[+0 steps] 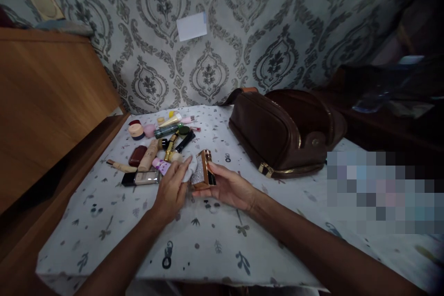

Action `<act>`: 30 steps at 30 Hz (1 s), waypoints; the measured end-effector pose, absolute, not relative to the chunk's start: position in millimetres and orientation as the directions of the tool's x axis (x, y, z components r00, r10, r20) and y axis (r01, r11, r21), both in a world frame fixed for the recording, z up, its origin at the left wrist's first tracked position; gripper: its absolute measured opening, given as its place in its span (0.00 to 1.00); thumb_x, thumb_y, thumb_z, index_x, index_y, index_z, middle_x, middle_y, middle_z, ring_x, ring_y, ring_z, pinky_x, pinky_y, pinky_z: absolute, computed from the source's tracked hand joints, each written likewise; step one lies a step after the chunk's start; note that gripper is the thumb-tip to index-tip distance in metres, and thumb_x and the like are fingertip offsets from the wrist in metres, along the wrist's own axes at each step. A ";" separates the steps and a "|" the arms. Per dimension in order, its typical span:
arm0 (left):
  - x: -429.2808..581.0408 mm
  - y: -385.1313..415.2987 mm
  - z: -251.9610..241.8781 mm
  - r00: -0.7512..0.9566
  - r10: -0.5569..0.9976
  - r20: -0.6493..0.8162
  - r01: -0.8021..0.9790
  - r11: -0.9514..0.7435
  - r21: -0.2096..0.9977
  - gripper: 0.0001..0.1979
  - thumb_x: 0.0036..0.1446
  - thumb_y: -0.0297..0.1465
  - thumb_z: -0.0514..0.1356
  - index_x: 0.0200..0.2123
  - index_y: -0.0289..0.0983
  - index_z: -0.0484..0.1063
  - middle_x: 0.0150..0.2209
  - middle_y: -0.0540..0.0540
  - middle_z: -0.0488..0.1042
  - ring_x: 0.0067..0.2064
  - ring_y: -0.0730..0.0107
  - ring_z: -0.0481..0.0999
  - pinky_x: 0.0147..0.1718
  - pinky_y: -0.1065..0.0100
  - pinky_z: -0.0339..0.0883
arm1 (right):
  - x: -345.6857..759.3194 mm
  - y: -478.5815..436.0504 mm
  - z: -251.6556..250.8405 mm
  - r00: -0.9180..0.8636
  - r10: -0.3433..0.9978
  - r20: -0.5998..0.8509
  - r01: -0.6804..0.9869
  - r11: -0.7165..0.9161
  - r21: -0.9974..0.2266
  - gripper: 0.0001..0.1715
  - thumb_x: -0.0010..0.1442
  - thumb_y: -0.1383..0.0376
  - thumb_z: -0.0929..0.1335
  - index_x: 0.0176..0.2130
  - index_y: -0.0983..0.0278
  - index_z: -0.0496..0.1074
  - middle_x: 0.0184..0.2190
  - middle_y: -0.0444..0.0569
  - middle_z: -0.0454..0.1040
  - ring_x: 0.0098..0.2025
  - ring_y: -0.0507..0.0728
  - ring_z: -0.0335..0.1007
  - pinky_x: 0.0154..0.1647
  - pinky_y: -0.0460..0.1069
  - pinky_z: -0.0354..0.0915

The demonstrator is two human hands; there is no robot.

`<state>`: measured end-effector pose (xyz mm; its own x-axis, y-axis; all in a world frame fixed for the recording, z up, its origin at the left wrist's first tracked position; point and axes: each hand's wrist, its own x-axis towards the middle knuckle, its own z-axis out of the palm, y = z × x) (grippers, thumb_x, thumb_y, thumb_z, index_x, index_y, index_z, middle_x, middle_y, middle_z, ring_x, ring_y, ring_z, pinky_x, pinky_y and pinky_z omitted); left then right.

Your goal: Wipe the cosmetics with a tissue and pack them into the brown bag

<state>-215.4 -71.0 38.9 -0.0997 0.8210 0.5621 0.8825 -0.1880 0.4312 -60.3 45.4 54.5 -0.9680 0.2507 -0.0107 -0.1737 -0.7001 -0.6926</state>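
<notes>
My right hand (231, 186) grips a small gold box (204, 171) with a glittery silver face, possibly a makeup case, tilted above the table. Pressed against its left side is a white cloth or wipe (190, 170), pinched in my left hand (172, 190). Just left of that hand lies a purple-patterned tube (160, 165). A foundation bottle with a black cap (147, 178) rests beside it, along with a beige tube (148, 155) and a dark red oval case (138, 155). My left fingertips are partly hidden by the cloth.
An open brown leather bag (263, 134) stands on the right of the patterned tablecloth (194, 249). Further back are a green tube (165, 130), a cream jar (136, 131) and several other cosmetics. A wooden cabinet (52, 101) borders the left; a papered wall (208, 74) rises behind.
</notes>
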 end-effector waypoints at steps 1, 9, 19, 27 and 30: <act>-214.3 -71.7 40.0 -0.081 0.815 0.574 0.882 -0.209 0.421 0.30 0.61 0.22 0.47 0.66 0.39 0.56 0.50 0.40 0.67 0.52 0.60 0.69 0.50 0.58 0.67 | -60.5 45.4 54.1 -0.967 0.255 -0.016 -0.173 -0.699 -0.694 0.18 0.57 0.54 0.73 0.43 0.64 0.74 0.33 0.48 0.78 0.36 0.55 0.74 0.44 0.55 0.72; -204.4 -77.7 54.6 0.041 0.760 0.648 0.882 -0.332 0.334 0.34 0.60 0.22 0.49 0.69 0.43 0.49 0.52 0.40 0.61 0.53 0.58 0.65 0.52 0.56 0.64 | -61.0 45.6 50.3 -0.975 0.215 -0.057 -0.095 -0.635 -0.766 0.22 0.54 0.52 0.75 0.40 0.65 0.75 0.33 0.47 0.76 0.34 0.54 0.72 0.34 0.51 0.72; -210.3 -74.2 50.3 -0.093 0.809 0.581 0.854 -0.235 0.463 0.27 0.62 0.23 0.48 0.65 0.38 0.60 0.47 0.40 0.68 0.50 0.60 0.69 0.51 0.58 0.66 | -60.3 52.4 52.4 -0.941 0.334 -0.056 -0.211 -0.707 -0.675 0.16 0.55 0.54 0.74 0.37 0.64 0.75 0.31 0.46 0.78 0.32 0.52 0.71 0.35 0.47 0.66; -207.3 -74.8 55.6 -0.079 0.849 0.522 0.782 -0.272 0.561 0.25 0.64 0.26 0.51 0.64 0.36 0.60 0.47 0.39 0.69 0.51 0.59 0.70 0.51 0.58 0.66 | -60.9 53.7 55.7 -0.899 0.437 -0.021 -0.331 -0.712 -0.619 0.12 0.56 0.57 0.73 0.39 0.60 0.75 0.33 0.43 0.78 0.37 0.54 0.72 0.42 0.50 0.67; -206.8 -76.8 55.4 -0.027 0.842 0.539 0.772 -0.324 0.546 0.27 0.64 0.31 0.54 0.66 0.37 0.58 0.49 0.39 0.67 0.51 0.59 0.69 0.52 0.57 0.66 | -61.5 53.4 56.5 -0.889 0.458 -0.016 -0.348 -0.698 -0.626 0.14 0.54 0.57 0.75 0.39 0.61 0.75 0.33 0.43 0.78 0.36 0.53 0.71 0.40 0.48 0.66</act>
<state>-206.8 -76.8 55.4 -0.0271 0.8422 0.5386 0.7724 -0.3243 0.5461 -61.5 53.4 56.5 -0.8888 0.4580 -0.0161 -0.3484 -0.6980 -0.6257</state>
